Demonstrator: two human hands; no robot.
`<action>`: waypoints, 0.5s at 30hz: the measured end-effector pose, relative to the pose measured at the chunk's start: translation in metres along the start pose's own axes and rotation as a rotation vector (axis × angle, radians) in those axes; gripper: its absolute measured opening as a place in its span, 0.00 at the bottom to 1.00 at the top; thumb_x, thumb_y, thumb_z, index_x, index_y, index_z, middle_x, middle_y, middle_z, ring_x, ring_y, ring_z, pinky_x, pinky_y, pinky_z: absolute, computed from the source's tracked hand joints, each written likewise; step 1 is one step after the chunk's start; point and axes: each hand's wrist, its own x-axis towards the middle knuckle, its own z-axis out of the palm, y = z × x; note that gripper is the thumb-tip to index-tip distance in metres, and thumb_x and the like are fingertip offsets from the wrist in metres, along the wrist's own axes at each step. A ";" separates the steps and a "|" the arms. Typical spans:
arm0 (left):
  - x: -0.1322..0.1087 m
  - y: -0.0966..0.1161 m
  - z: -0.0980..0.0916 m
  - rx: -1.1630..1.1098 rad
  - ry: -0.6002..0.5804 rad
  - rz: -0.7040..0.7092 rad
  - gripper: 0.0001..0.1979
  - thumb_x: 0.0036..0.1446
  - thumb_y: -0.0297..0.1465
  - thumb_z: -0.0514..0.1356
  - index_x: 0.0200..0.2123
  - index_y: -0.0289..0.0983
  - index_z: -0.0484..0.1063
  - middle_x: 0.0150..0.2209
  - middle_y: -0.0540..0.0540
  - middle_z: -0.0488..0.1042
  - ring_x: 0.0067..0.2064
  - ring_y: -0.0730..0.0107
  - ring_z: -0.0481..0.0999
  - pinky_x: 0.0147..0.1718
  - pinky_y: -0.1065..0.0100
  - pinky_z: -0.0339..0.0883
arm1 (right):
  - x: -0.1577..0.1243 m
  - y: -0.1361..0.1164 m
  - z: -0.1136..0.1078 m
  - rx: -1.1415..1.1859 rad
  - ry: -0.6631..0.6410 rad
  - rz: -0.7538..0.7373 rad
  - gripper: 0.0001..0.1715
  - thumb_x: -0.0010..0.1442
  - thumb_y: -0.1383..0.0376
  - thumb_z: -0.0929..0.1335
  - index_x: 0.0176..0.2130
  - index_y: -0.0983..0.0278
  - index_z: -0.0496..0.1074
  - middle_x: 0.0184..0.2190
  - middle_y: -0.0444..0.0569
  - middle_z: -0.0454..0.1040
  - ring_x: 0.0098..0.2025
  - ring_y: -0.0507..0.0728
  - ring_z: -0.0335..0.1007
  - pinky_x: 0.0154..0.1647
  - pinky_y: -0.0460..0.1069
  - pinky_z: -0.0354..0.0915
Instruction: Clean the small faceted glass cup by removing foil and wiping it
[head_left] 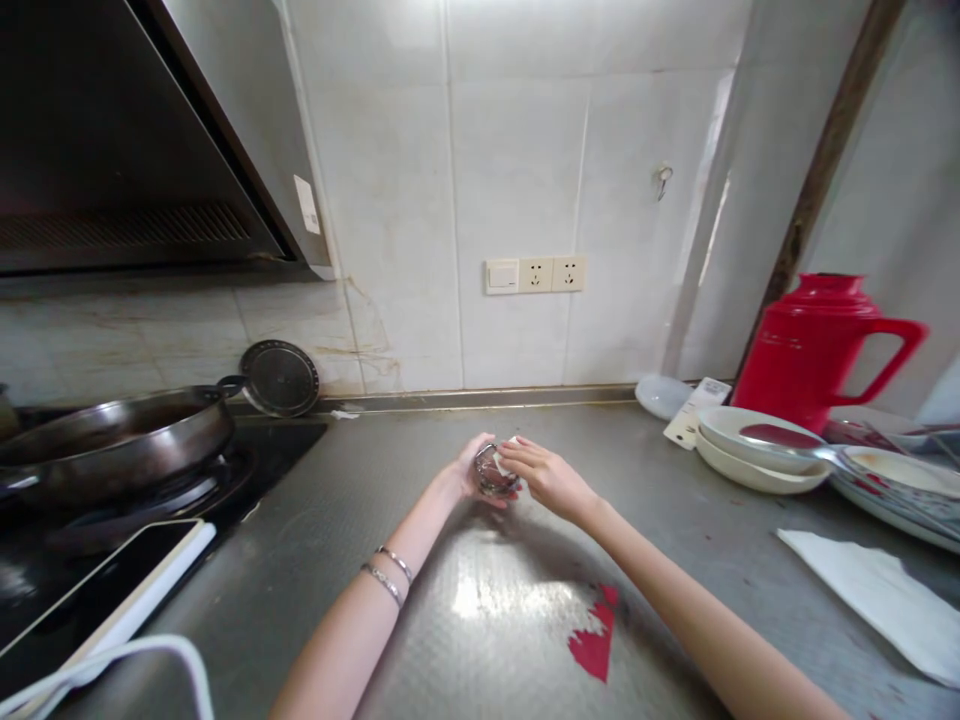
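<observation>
My left hand (469,473) is closed around a small clear glass vessel (491,478), held tilted over the steel counter with its round rim showing. I cannot tell whether it is a jar or a cup. My right hand (547,477) is pressed to the vessel's right side, fingers together over a small white piece (511,452) that looks like folded tissue. Most of that piece is hidden by the fingers. Nearer the front, left of my right forearm, lies a torn scrap of red paper (596,640) on the counter (465,630).
At left, a steel pan (127,440) sits on the black stove, with a phone (97,590) and white cable (180,645) in front. On the right stand a red thermos jug (802,350), stacked white bowls (757,470), a patterned plate (900,515) and a white napkin (874,590).
</observation>
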 end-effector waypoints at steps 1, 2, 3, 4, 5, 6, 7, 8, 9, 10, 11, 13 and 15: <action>0.001 0.000 -0.001 -0.009 0.001 -0.004 0.30 0.53 0.53 0.48 0.35 0.31 0.72 0.28 0.33 0.77 0.28 0.49 0.78 0.22 0.56 0.69 | -0.001 0.000 0.001 -0.006 -0.004 0.000 0.28 0.52 0.83 0.61 0.50 0.66 0.70 0.53 0.55 0.72 0.58 0.59 0.66 0.61 0.59 0.61; 0.001 0.000 -0.002 -0.013 -0.005 -0.008 0.30 0.52 0.53 0.48 0.35 0.31 0.72 0.29 0.33 0.77 0.28 0.48 0.78 0.22 0.56 0.69 | -0.001 0.000 0.002 -0.009 -0.007 0.009 0.28 0.53 0.83 0.61 0.50 0.67 0.70 0.52 0.55 0.72 0.58 0.59 0.66 0.60 0.58 0.62; 0.002 -0.001 -0.002 -0.015 -0.015 -0.008 0.30 0.52 0.53 0.49 0.36 0.31 0.72 0.29 0.33 0.77 0.29 0.48 0.78 0.22 0.57 0.70 | -0.002 0.000 0.003 -0.007 -0.008 0.023 0.28 0.53 0.83 0.61 0.51 0.67 0.70 0.53 0.55 0.72 0.58 0.59 0.66 0.59 0.57 0.63; 0.003 -0.001 -0.002 -0.012 -0.026 -0.006 0.30 0.52 0.53 0.49 0.36 0.30 0.72 0.29 0.33 0.77 0.29 0.49 0.78 0.22 0.57 0.70 | -0.003 0.000 0.004 -0.003 -0.009 0.042 0.29 0.53 0.83 0.60 0.51 0.66 0.70 0.53 0.55 0.72 0.57 0.59 0.66 0.58 0.56 0.65; 0.003 -0.001 -0.002 -0.005 -0.034 -0.002 0.30 0.52 0.52 0.49 0.36 0.30 0.72 0.29 0.32 0.77 0.29 0.49 0.78 0.22 0.57 0.70 | -0.004 0.000 0.005 0.005 -0.005 0.065 0.30 0.52 0.83 0.60 0.51 0.65 0.69 0.53 0.55 0.72 0.57 0.58 0.66 0.57 0.55 0.66; 0.003 -0.002 -0.001 0.002 -0.038 0.008 0.30 0.52 0.52 0.49 0.36 0.29 0.72 0.29 0.32 0.77 0.28 0.49 0.78 0.21 0.58 0.70 | -0.005 0.001 0.005 0.016 0.002 0.090 0.31 0.52 0.83 0.60 0.51 0.64 0.69 0.53 0.54 0.72 0.57 0.58 0.66 0.55 0.54 0.68; 0.004 -0.002 0.000 0.008 -0.039 0.024 0.31 0.52 0.52 0.49 0.36 0.29 0.72 0.29 0.32 0.77 0.28 0.49 0.78 0.21 0.58 0.69 | -0.005 0.001 0.006 0.030 0.014 0.115 0.32 0.51 0.83 0.59 0.51 0.64 0.70 0.54 0.54 0.71 0.57 0.57 0.67 0.55 0.54 0.68; 0.004 -0.002 0.001 0.010 -0.036 0.041 0.31 0.52 0.52 0.48 0.36 0.29 0.72 0.28 0.32 0.77 0.27 0.49 0.78 0.21 0.58 0.69 | -0.005 0.001 0.006 0.044 0.027 0.138 0.32 0.51 0.84 0.59 0.51 0.63 0.70 0.54 0.53 0.71 0.56 0.57 0.67 0.54 0.54 0.68; 0.004 -0.002 0.002 0.004 -0.033 0.062 0.30 0.52 0.52 0.48 0.37 0.29 0.72 0.28 0.32 0.77 0.27 0.49 0.78 0.21 0.58 0.69 | -0.006 0.002 0.006 0.056 0.042 0.160 0.32 0.50 0.84 0.58 0.50 0.63 0.70 0.54 0.53 0.71 0.56 0.57 0.68 0.54 0.53 0.69; 0.004 -0.001 0.004 -0.009 -0.027 0.086 0.30 0.53 0.51 0.47 0.37 0.29 0.71 0.27 0.33 0.77 0.27 0.50 0.77 0.21 0.58 0.69 | -0.006 0.002 0.006 0.062 0.055 0.179 0.32 0.50 0.84 0.58 0.50 0.64 0.70 0.54 0.53 0.71 0.56 0.56 0.68 0.54 0.53 0.69; 0.003 -0.001 0.006 -0.027 -0.016 0.108 0.29 0.53 0.50 0.47 0.37 0.30 0.71 0.27 0.33 0.77 0.27 0.50 0.77 0.22 0.58 0.69 | -0.006 0.001 0.007 0.058 0.066 0.191 0.32 0.50 0.84 0.58 0.50 0.64 0.70 0.54 0.54 0.71 0.55 0.56 0.69 0.54 0.53 0.69; 0.002 -0.001 0.009 -0.078 0.034 0.153 0.28 0.54 0.49 0.46 0.36 0.30 0.71 0.26 0.35 0.76 0.27 0.52 0.77 0.21 0.60 0.68 | -0.007 0.001 0.008 0.029 0.074 0.194 0.32 0.50 0.83 0.57 0.50 0.65 0.69 0.54 0.55 0.71 0.56 0.57 0.68 0.54 0.54 0.69; 0.002 0.000 0.012 -0.145 0.110 0.197 0.27 0.55 0.49 0.45 0.35 0.31 0.71 0.25 0.37 0.76 0.26 0.52 0.77 0.20 0.60 0.68 | -0.008 0.000 0.010 -0.009 0.072 0.179 0.33 0.49 0.84 0.57 0.50 0.65 0.69 0.54 0.55 0.71 0.57 0.57 0.66 0.55 0.54 0.68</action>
